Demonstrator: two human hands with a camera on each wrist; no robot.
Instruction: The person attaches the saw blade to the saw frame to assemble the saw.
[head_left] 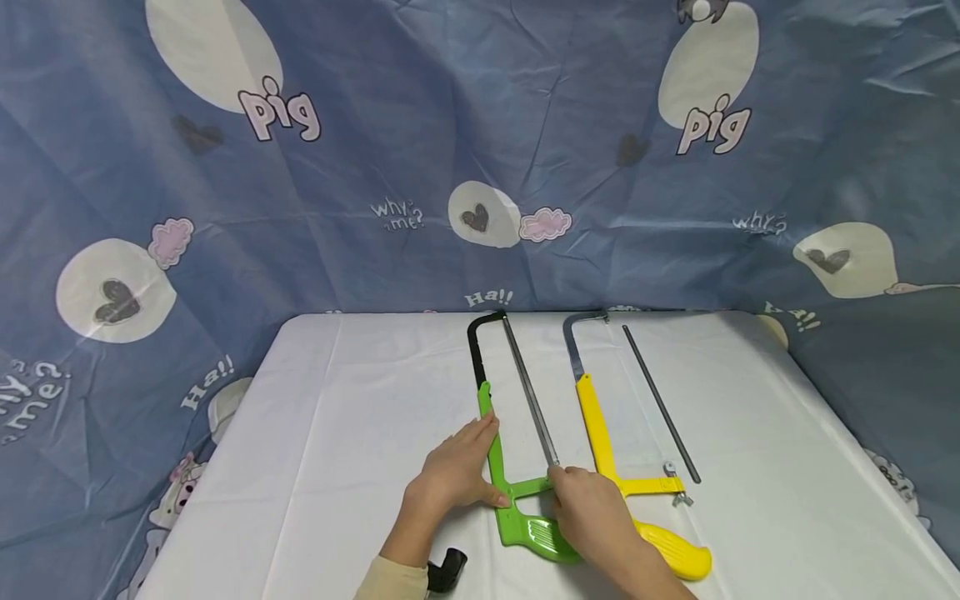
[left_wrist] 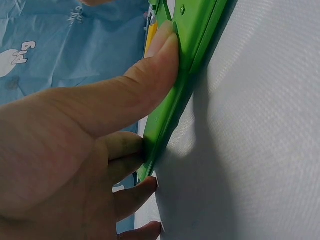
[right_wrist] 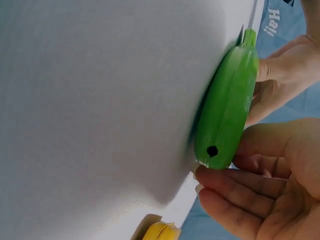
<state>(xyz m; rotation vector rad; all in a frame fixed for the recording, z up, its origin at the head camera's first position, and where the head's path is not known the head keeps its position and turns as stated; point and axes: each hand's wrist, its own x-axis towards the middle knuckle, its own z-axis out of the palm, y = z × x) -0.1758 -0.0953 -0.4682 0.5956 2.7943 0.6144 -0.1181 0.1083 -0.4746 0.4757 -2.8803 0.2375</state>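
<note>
A green hacksaw [head_left: 493,457] with a black front bow lies on the white table, its grey blade [head_left: 529,392] running along the frame. My left hand [head_left: 453,471] presses on the green frame, thumb near the crosspiece and fingers stretched along it. In the left wrist view the thumb lies over the frame [left_wrist: 197,32]. My right hand [head_left: 592,510] has curled fingers at the blade's near end, by the crosspiece tip. What its fingertips pinch is hidden. From the right wrist view, the green handle [right_wrist: 227,100] stands in front of those fingers.
Right of the green saw lies a yellow hacksaw [head_left: 596,425] with a wing nut [head_left: 682,499] on its crosspiece. A loose dark blade [head_left: 660,402] lies farther right. Near the left sleeve is a black curved piece [head_left: 448,572], partly hidden. Printed blue cloth [head_left: 420,275] hangs behind the table.
</note>
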